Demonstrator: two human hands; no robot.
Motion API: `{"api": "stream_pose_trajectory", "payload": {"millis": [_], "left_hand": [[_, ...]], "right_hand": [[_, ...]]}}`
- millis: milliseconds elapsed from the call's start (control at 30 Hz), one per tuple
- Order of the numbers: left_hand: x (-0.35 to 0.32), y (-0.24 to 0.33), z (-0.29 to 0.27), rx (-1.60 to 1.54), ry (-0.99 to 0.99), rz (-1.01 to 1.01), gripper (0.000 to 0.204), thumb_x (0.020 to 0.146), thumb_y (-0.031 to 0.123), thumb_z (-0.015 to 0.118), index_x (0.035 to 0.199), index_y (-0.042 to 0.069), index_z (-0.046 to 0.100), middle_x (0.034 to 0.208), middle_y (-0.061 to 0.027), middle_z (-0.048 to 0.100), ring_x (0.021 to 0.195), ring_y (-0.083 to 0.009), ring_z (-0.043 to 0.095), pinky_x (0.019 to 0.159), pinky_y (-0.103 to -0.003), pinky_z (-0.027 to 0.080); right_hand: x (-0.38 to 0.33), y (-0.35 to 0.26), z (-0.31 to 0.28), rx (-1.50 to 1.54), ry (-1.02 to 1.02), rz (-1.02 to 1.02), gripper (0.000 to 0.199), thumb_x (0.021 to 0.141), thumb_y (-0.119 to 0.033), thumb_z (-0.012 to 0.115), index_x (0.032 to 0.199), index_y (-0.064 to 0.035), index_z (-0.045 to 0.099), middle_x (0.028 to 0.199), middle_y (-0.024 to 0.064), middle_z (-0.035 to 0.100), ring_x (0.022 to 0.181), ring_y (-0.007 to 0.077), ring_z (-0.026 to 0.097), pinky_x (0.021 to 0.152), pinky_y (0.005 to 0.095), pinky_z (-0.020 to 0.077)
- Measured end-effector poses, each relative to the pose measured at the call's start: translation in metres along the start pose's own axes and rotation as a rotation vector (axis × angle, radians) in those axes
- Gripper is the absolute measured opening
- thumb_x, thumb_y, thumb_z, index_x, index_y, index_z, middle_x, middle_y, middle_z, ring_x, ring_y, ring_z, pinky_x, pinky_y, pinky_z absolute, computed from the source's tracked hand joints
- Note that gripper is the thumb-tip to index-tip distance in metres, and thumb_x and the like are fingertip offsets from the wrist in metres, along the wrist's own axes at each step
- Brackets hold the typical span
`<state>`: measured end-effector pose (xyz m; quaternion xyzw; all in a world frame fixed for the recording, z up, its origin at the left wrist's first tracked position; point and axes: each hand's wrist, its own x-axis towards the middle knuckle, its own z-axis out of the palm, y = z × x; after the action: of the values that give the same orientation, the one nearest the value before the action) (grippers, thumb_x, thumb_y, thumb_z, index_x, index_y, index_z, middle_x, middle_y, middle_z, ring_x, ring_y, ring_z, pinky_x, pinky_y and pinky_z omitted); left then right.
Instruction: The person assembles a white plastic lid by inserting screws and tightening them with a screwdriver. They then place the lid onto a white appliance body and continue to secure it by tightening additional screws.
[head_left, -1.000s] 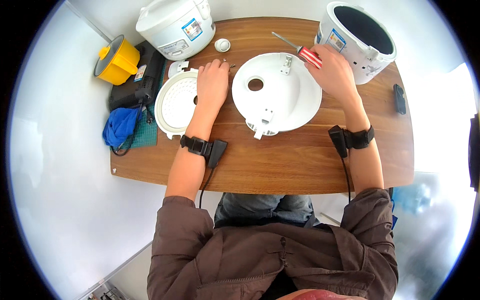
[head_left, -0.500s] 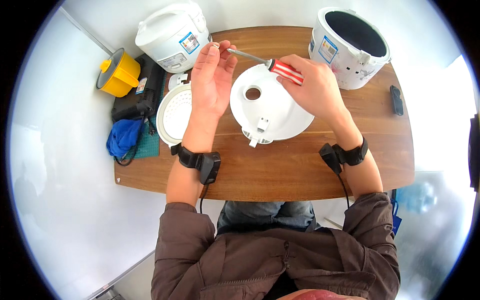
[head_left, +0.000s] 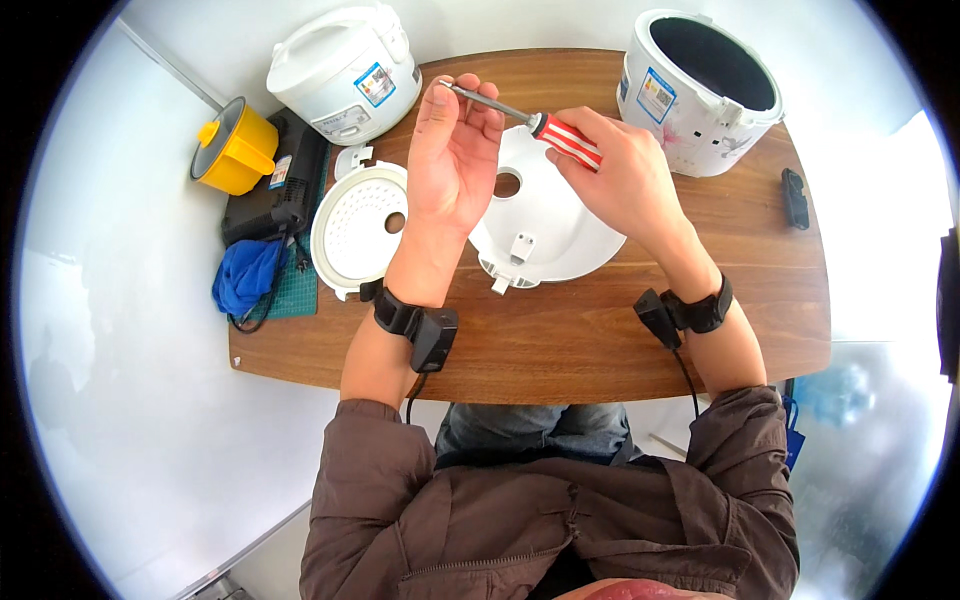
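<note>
My right hand [head_left: 630, 180] grips a screwdriver [head_left: 568, 143] by its red-and-white handle. Its metal shaft points left, and the tip meets the fingertips of my left hand [head_left: 450, 170]. That hand is palm up with thumb and forefinger pinched; whatever small thing sits between them is too small to make out. Below both hands lies a round white rice cooker lid shell [head_left: 570, 235] with a round hole, partly hidden by my left hand. A smaller white perforated lid plate [head_left: 345, 230] with a dark-rimmed opening rests left of my left wrist.
At the back left stands a closed white rice cooker [head_left: 345, 80]. An open cooker body [head_left: 690, 110] is at the back right, with a small black object [head_left: 794, 198] nearer the edge. A yellow container [head_left: 245, 150], black case [head_left: 262, 205] and blue cloth [head_left: 248, 275] crowd the left side.
My left hand has shifted right toward the screwdriver, whose tip now touches its fingertips instead of hovering apart. More of the perforated plate shows. The right hand has barely moved.
</note>
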<state>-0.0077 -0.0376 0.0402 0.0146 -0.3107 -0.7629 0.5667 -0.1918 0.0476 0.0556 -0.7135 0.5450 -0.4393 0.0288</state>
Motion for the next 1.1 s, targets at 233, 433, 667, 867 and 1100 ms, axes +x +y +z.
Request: {"api": "stream_pose_trajectory", "payload": {"millis": [233, 433, 667, 867, 1100], "left_hand": [[-0.003, 0.000, 0.001, -0.031, 0.059, -0.020, 0.013, 0.103, 0.017, 0.063, 0.113, 0.008, 0.063, 0.115, -0.0057, 0.067, 0.112, -0.0222, 0.065, 0.089, -0.033, 0.058], [-0.002, -0.002, -0.003, -0.051, 0.048, -0.036, 0.014, 0.103, 0.016, 0.063, 0.114, 0.008, 0.062, 0.117, -0.0070, 0.067, 0.112, -0.0228, 0.066, 0.090, -0.033, 0.061], [0.000, 0.002, -0.008, 0.004, -0.032, -0.034, 0.014, 0.105, 0.017, 0.059, 0.114, 0.007, 0.062, 0.115, -0.0086, 0.068, 0.111, -0.0234, 0.067, 0.088, -0.033, 0.061], [0.009, 0.009, -0.017, 0.279, 0.038, 0.072, 0.012, 0.106, 0.015, 0.057, 0.112, 0.004, 0.061, 0.110, -0.0142, 0.071, 0.103, -0.0265, 0.071, 0.084, -0.036, 0.063], [0.011, 0.003, -0.021, 0.449, 0.168, -0.023, 0.013, 0.104, 0.014, 0.060, 0.111, 0.003, 0.060, 0.108, -0.0180, 0.071, 0.100, -0.0271, 0.073, 0.085, -0.037, 0.063]], "right_hand": [[-0.002, 0.000, 0.002, 0.009, 0.014, -0.009, 0.022, 0.087, -0.017, 0.074, 0.106, -0.0067, 0.067, 0.086, 0.0137, 0.073, 0.078, 0.0370, 0.070, 0.066, 0.0450, 0.0550], [-0.005, 0.000, 0.002, 0.034, -0.014, 0.005, 0.024, 0.088, -0.018, 0.074, 0.107, -0.0064, 0.067, 0.087, 0.0145, 0.073, 0.078, 0.0379, 0.070, 0.066, 0.0445, 0.0555], [-0.004, 0.002, -0.001, 0.259, -0.163, 0.102, 0.034, 0.089, -0.018, 0.074, 0.119, -0.0030, 0.066, 0.087, 0.0148, 0.072, 0.073, 0.0292, 0.070, 0.067, 0.0391, 0.0559], [0.005, 0.011, -0.026, 0.819, -0.334, 0.328, 0.035, 0.094, -0.014, 0.072, 0.124, 0.0011, 0.062, 0.104, 0.0079, 0.069, 0.081, 0.0149, 0.068, 0.073, 0.0284, 0.0562], [0.007, 0.027, -0.033, 0.927, -0.003, 0.357, 0.030, 0.098, -0.014, 0.070, 0.122, 0.0020, 0.063, 0.105, 0.0136, 0.071, 0.092, 0.0199, 0.076, 0.085, 0.0288, 0.0618]]}}
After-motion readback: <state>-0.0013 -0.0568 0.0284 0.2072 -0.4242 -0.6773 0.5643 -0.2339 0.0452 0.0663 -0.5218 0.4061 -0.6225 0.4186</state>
